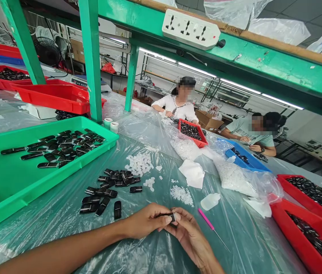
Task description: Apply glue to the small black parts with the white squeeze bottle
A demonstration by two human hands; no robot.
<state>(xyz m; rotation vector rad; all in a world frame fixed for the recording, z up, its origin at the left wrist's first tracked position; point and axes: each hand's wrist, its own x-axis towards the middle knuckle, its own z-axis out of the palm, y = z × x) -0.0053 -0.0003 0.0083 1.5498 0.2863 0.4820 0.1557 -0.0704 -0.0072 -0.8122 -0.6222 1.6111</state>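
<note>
The left hand (146, 220) and the right hand (188, 233) meet low in the middle of the view, just above the clear sheet (235, 243) that covers the table. Both pinch one small piece (172, 218) between thumb and fingertips, the left hand at its left end and the right hand at its right end. The piece is black, glossy and oblong, with a pale patch at the end by the right thumb; the fingers hide most of it. A pile (106, 190) of like black pieces lies on the sheet just beyond the left hand, and white bits (139, 163) lie farther back. A pink pick (206, 220) lies just right of the right hand, with a small white bottle (210, 201) beyond it. More black pieces lie in the green tray (1, 190) at the left.
</note>
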